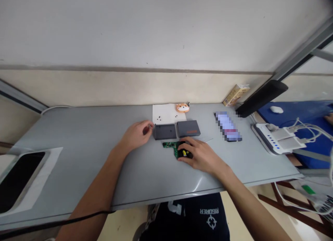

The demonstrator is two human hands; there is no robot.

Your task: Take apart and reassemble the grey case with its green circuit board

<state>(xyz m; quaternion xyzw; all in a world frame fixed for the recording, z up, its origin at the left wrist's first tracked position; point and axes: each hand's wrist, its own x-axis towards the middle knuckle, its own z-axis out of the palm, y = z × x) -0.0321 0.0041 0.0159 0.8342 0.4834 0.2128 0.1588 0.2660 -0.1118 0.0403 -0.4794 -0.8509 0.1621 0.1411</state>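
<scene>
My right hand [199, 155] is closed round the black part of a green circuit board [170, 144], with a yellow piece showing between the fingers. The board is low over the grey table or resting on it; I cannot tell which. My left hand [137, 134] is curled, thumb and forefinger pinched together beside the left edge of a shallow dark grey casing half [165, 131]. Whatever sits in that pinch is too small to make out. To the right of this half lies a dark grey box-shaped casing [188, 128] with orange lettering.
Small dark bits, likely screws, lie on white paper [166, 110] with an orange animal-faced case [182, 107]. To the right are a phone [228, 126], a black cylinder [262, 98], a small carton [236, 94] and a power strip [273, 138]. A dark tablet-like device [22, 178] lies left.
</scene>
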